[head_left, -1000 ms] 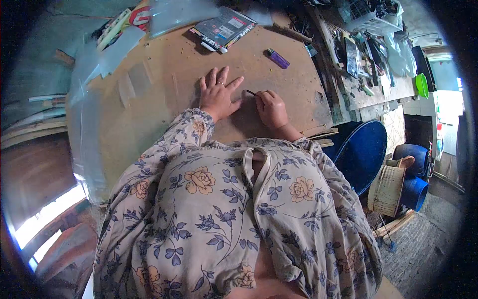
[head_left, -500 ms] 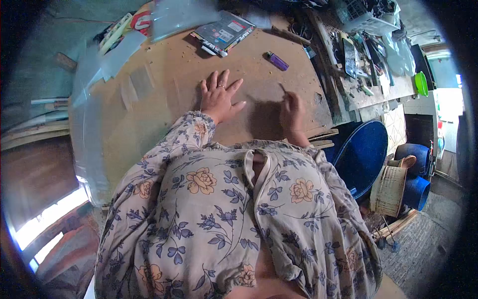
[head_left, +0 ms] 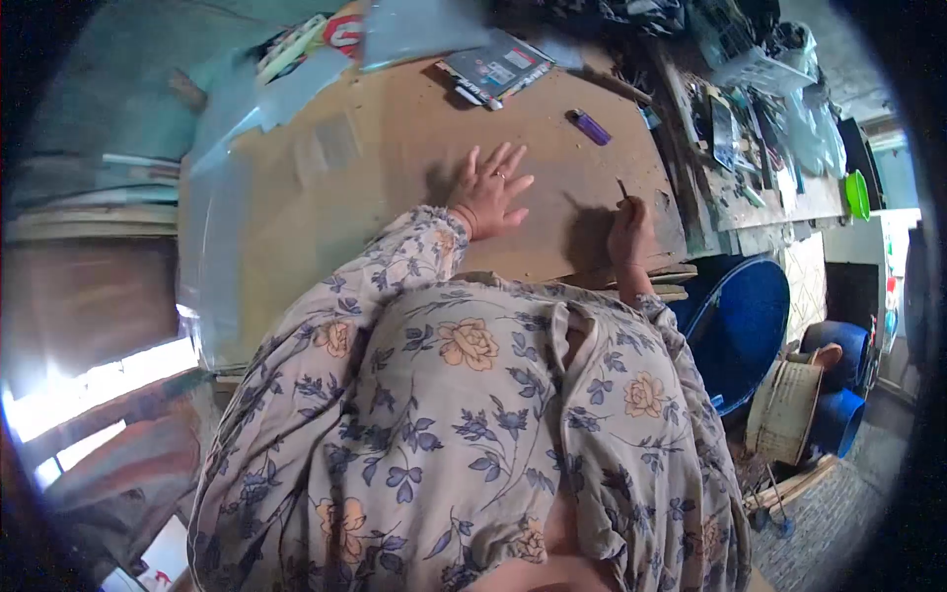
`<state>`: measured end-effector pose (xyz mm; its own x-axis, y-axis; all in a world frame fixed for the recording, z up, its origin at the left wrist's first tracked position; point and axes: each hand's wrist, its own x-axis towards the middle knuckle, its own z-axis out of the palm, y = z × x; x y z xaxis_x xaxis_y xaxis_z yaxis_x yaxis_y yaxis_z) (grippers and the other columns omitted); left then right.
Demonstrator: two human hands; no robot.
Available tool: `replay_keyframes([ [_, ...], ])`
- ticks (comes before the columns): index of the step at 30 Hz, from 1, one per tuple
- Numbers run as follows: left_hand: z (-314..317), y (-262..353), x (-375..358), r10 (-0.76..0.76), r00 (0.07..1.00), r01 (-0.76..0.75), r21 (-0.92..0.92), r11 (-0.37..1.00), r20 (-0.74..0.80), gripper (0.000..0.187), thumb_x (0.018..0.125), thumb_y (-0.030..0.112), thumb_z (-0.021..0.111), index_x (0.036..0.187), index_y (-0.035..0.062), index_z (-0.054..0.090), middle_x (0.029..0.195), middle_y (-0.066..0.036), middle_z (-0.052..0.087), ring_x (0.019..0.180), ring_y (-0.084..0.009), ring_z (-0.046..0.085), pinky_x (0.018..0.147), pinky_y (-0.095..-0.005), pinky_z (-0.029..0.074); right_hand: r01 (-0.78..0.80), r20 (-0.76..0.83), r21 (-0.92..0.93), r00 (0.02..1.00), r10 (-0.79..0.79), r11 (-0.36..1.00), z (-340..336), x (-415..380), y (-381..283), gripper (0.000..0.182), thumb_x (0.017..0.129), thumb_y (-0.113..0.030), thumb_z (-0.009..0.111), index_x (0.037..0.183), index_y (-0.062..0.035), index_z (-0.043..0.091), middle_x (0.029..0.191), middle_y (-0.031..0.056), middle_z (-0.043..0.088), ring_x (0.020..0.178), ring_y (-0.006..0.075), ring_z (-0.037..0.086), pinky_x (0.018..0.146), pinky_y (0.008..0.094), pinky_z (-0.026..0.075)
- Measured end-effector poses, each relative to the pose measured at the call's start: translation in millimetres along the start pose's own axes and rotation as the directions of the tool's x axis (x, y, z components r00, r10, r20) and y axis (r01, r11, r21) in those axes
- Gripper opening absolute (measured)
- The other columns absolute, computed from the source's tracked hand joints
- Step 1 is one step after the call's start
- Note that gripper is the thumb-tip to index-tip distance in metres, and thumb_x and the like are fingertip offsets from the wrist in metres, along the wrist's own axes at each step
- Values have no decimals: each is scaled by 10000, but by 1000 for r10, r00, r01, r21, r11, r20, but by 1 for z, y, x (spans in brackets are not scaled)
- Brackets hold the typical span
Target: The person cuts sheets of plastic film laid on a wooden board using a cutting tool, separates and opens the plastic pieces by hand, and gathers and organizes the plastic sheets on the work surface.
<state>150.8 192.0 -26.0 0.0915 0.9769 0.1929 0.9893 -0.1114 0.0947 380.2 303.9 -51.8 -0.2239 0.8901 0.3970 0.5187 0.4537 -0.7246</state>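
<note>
In the head view, the person's left hand (head_left: 485, 197) lies palm down on the table (head_left: 395, 128), with the fingers spread. It grips nothing that can be seen, and a ring (head_left: 501, 176) is on one finger. The right hand (head_left: 631, 237) is near the right side of the table; it seems to be lifted, because a shadow (head_left: 589, 232) lies beside it. It is closed around a thin dark stick (head_left: 622, 187), which is the thing of the work and which points up out of the fingers, away from the body. What kind of tool the stick is, it is too small to tell.

Beyond the hands, a purple lighter (head_left: 593, 127) rests on the table, and farther away there is a flattened box (head_left: 496, 71). Neither is touched by a hand.

As to how far the work has come, the stick is already in the grip, so the picking up is done. Its tip does not appear to touch the table, and no mark or finished piece can be made out near it. The work is therefore probably in the middle, but how much is left cannot be judged surely.
</note>
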Motion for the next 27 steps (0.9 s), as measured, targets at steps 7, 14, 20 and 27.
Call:
replay_keyframes([
  [7,-2,-19,-40,-476,877,474,48,879,69,715,766,421,523,1335,90,245,1400,-136,187,1290,-320,162,987,-566,116,-7,-13,-255,1000,3,967,-9,20,34,143,861,-208,460,932,-96,512,826,115,598,785,311,572,674,399,436],
  [14,-23,-43,-89,-505,844,490,125,863,181,676,773,458,507,1320,119,298,1391,-109,225,1272,-311,207,975,-553,178,-122,13,-282,991,131,952,-25,35,53,152,852,-195,464,936,-77,511,834,155,579,797,355,554,670,421,433],
  [20,-42,-34,-134,-564,816,549,137,824,123,622,771,438,506,1280,109,368,1357,-117,289,1253,-310,247,993,-526,173,-100,-47,-401,995,88,911,-38,46,92,164,844,-212,451,931,-94,525,833,133,591,792,346,563,667,427,430],
  [27,-44,-37,-170,-666,743,666,-29,746,-63,514,764,338,529,1190,60,461,1295,-130,380,1217,-316,301,972,-484,227,-32,-16,-499,999,28,866,-55,53,110,175,826,-219,452,936,-103,524,858,144,570,811,360,536,689,448,413],
])
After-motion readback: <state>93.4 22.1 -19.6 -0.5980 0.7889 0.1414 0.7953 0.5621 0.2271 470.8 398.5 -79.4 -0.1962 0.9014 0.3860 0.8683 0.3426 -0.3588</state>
